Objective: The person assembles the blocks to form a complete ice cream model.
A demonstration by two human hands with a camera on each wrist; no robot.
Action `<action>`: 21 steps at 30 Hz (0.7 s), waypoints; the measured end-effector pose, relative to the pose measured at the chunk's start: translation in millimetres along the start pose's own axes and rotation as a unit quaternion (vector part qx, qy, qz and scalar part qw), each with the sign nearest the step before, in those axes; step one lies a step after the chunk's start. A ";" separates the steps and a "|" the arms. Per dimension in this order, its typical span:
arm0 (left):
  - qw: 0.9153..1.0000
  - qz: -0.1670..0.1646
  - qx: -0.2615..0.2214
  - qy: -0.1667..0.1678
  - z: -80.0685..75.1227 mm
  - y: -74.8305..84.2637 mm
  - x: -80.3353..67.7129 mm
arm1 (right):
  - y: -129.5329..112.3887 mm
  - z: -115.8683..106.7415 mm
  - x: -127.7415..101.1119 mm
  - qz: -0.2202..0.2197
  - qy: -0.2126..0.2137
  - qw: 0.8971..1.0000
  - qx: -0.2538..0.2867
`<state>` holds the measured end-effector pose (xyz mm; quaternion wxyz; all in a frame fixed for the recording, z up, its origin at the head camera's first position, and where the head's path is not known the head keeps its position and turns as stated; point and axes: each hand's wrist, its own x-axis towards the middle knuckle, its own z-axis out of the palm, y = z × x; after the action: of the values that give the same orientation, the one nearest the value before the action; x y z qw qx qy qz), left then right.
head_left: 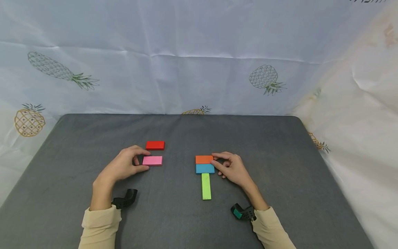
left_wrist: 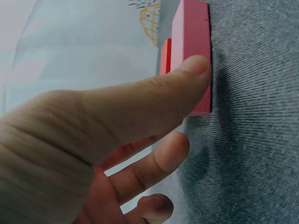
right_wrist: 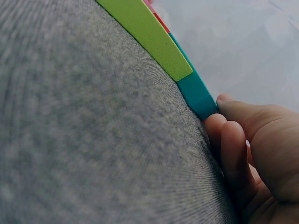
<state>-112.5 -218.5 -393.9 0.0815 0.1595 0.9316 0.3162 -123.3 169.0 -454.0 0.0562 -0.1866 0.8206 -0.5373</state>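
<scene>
Blue block [head_left: 205,168]: touching green block [head_left: 206,186], orange block [head_left: 203,159]
Left of it, unjoined: red block [head_left: 155,145], pink block [head_left: 152,160]
Left hand [head_left: 122,164]: pinching pink block
Right hand [head_left: 234,169]: pinching orange block

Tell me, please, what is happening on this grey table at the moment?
A person's left hand holds the pink block by its left end, with the red block lying just beyond it. The right hand pinches the right end of the orange block, which lies along the far side of the blue block. The lime-green block extends from the blue one toward the person, and these three form roughly a T shape.
</scene>
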 end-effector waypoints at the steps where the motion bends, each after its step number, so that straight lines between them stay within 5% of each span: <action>1: 1.000 -0.002 0.002 -0.002 0.5 -0.3 0.4 | 0.0 0.0 0.0 0.000 0.000 1.000 0.000; 21: 1.000 -0.016 0.014 -0.001 4.0 -3.4 3.1 | -0.1 0.2 -0.6 -0.002 0.004 1.000 0.001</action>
<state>-115.3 -217.7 -399.2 0.0851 0.1464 0.9383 0.3017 -122.7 169.0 -454.1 0.0518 -0.1861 0.8201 -0.5387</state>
